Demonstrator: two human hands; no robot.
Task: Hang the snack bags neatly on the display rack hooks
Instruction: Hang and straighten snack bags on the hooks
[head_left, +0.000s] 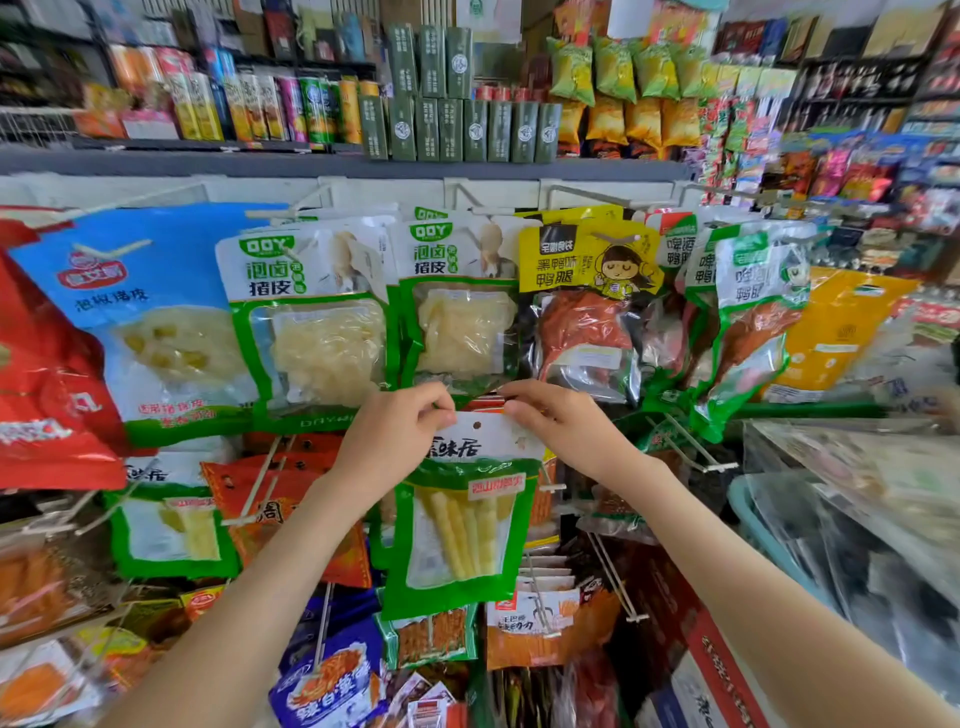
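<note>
Head view. Left hand (400, 431) pinches the top left corner of the bamboo-shoot bag (457, 535), thumb and fingers curled on the white header. Right hand (563, 426) pinches the top right corner the same way. Both forearms reach up from the bottom of the frame.

The bag is green and white, with a clear window showing pale yellow shoots. It hangs upright between the hands at the middle of the display rack (363, 189), in the second row down. A round hang hole (477, 425) shows in the header between the two hands; cannot tell whether a hook passes through it. The bag's top sits just under the bottom edges of the top-row bags.

Top row, left to right:
- red bag (47, 374) at the rack's left edge
- blue lotus-root bag (156, 312)
- green OOY bag (311, 322)
- second OOY bag (462, 312)
- yellow duck-leg bag (587, 291)
- green duck-leg bags (748, 322)
- orange bag (841, 332) toward the right edge

Second row: a similar green bag (171, 525) hangs left of the held one, with orange-red bags (291, 499) between them. Bare hooks (691, 447) stick out just right of the right hand. The lower rows hold mixed packets, too blurred to read.

The shelf (311, 163) above the rack carries dark green boxes (447, 130), with yellow-green chip bags (613, 73) to their right.
</note>
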